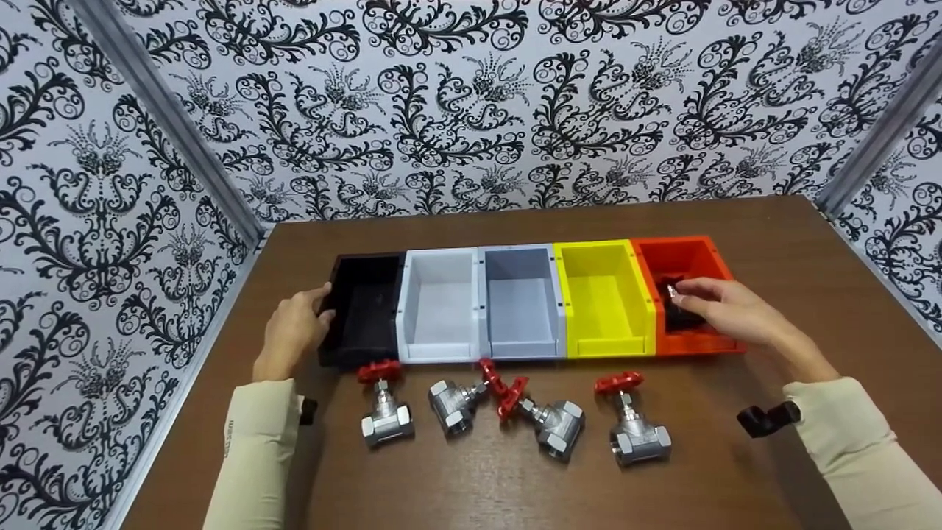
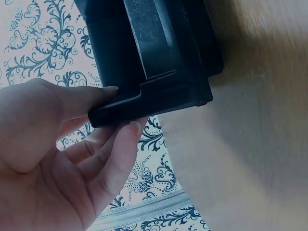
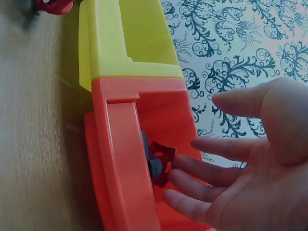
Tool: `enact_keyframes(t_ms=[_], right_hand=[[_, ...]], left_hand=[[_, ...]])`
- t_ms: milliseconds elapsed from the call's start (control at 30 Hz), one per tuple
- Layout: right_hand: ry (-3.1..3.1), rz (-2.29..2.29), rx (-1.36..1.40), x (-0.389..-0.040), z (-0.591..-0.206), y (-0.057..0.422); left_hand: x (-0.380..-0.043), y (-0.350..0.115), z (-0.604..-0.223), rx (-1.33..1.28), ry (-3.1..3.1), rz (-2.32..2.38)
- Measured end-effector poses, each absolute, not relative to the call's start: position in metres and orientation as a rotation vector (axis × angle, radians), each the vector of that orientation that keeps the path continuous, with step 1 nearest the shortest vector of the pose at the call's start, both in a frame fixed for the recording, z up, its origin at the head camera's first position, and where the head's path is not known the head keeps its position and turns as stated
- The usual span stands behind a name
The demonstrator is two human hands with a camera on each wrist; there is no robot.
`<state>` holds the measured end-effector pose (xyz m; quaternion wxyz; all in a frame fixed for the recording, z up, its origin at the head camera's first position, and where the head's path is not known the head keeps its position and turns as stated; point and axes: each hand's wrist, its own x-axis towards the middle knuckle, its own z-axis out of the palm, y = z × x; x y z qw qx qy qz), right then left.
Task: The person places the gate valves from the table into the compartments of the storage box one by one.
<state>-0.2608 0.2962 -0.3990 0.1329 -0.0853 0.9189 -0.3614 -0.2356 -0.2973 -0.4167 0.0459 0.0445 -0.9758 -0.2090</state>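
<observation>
My left hand [image 1: 291,327] pinches the side wall of the black bin [image 2: 159,91], thumb on the inner side and fingers outside. That bin is the leftmost of a joined row. At the other end, my right hand [image 1: 728,305] reaches over the red bin [image 3: 127,163] with its fingers spread and fairly straight. Inside that bin lies a valve with a red handwheel [image 3: 166,161], fingertips right beside the wheel; the bin's front wall hides part of its body. In the right wrist view, nothing sits between the thumb and fingers of my right hand [image 3: 236,168].
Between the end bins stand a white bin [image 1: 441,353], a grey bin [image 1: 522,347] and a yellow bin [image 1: 611,346]. Several metal valves with red handwheels lie before the row, including a left valve [image 1: 386,419] and a right valve [image 1: 636,438]. Patterned walls [image 1: 456,110] enclose the brown table [image 1: 500,486].
</observation>
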Motion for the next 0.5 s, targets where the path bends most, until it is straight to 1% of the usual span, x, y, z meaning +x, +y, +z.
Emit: enact_keyframes(t_ms=[200, 367, 500], right_hand=[[2.724, -0.981, -0.317, -0.255, -0.395, 0.298], [2.642, -1.115, -0.349, -0.251, -0.396, 0.300], [2.546, -1.206, -0.307, -0.248, -0.398, 0.301]], left_hand=[[-0.237, -0.298, -0.415, 0.180, -3.020, -0.634], [-0.237, -0.298, -0.416, 0.174, -3.015, -0.634], [-0.237, -0.298, -0.417, 0.168, -3.013, -0.633]])
